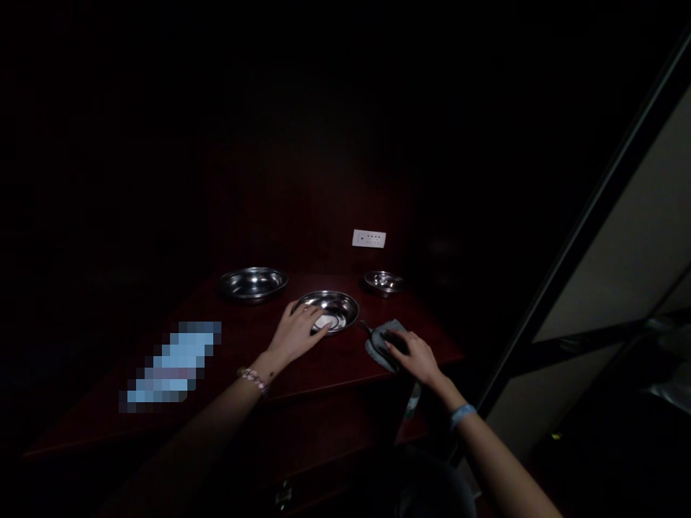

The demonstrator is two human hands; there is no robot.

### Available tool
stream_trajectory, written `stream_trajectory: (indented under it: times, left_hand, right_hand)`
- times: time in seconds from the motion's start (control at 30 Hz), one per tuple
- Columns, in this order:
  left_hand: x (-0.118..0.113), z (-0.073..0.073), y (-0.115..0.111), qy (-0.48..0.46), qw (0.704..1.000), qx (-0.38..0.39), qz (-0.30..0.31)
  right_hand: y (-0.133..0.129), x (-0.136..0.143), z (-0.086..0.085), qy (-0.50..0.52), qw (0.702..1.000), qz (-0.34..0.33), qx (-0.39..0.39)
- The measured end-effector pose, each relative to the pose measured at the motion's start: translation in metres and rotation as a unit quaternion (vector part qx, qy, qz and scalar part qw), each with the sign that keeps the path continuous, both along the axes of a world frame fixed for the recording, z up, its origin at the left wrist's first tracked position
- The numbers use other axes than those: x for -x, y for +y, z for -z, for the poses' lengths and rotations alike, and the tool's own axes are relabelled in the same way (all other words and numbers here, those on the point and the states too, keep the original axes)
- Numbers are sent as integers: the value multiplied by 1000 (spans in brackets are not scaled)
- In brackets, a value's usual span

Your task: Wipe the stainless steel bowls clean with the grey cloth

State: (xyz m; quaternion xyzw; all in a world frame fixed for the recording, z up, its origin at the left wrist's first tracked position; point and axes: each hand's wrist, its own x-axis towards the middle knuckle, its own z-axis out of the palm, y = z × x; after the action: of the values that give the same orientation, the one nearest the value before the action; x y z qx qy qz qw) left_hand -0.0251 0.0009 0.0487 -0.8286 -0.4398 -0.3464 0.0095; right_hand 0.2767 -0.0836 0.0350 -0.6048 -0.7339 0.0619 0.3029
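Note:
My left hand (296, 332) reaches over the near left rim of a shallow steel bowl (345, 301), with fingers and thumb apart. Something white (326, 321) shows in the bottom of that bowl, close to my thumb; I cannot tell if it is an object or a reflection. On the right, my right hand (418, 354) has its fingers and thumb around the edge of a crumpled grey-blue cloth (381, 354) near the table's front edge. A dark patch shows on the cloth by the fingertips, too dim to name.
A wide steel dish (255, 284) stands at the back left and a smaller steel bowl (384, 283) at the back right of the dark red table (237, 363). A blurred-out bluish rectangle (175, 365) lies at left. A white socket plate (369, 238) is on the wall.

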Motion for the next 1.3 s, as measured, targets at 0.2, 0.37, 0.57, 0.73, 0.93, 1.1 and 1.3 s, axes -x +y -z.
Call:
stream_trajectory:
  times: [0.2,0.37,0.57,0.73,0.93,1.1,1.3]
  left_hand:
    - [-54,6,-49,45,991,-24,120]
    - [-87,32,-62,62,981,12,186]
    - [-98,43,-54,50,993,-5,106]
    - [-99,51,-49,79,986,4,149]
    - [-102,55,-49,83,988,22,130]
    - [-102,56,-53,77,991,14,111]
    - [-103,56,-54,91,990,5,107]
  right_hand:
    - [8,41,3,-163,982,92,32]
    - [12,26,14,-34,994,95,43]
    - [21,0,21,151,985,69,44]
    - [19,6,13,106,988,112,21]
    - [13,24,10,-48,985,164,22]
    - [27,-3,8,172,967,188,-13]
    - [38,-36,3,426,889,170,-13]
